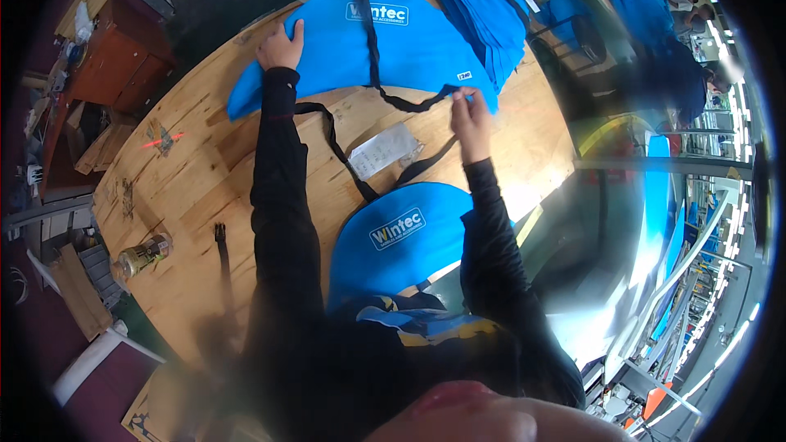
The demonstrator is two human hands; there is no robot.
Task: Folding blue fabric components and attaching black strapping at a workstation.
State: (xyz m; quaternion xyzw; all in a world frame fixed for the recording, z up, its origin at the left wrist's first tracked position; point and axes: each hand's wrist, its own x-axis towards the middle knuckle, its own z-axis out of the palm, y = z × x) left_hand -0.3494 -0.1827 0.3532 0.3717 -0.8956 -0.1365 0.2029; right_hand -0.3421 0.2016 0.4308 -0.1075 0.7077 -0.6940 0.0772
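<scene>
A blue crescent-shaped fabric bundle point(327, 45) with white printing lies across the far part of the wooden table, a black strap point(373, 53) running over its middle. My left hand point(281, 47) rests on the bundle's left end, thumb apart from the fingers. At the bundle's lower right edge, my right hand point(472, 119) pinches the strap's loose end beside a small white label point(464, 76). Closer to me is a second blue fabric piece point(393, 237), rounded and printed alike. Another black strap point(334, 135) curves between the two, around a white paper slip point(383, 151).
A taller stack of blue fabric point(475, 12), tied with black strap, lies at the far right of the wooden table point(213, 164). Near the left edge stand a clear jar point(143, 255) and a black buckle point(219, 233) on a strap. A brown cabinet point(127, 57) is beyond.
</scene>
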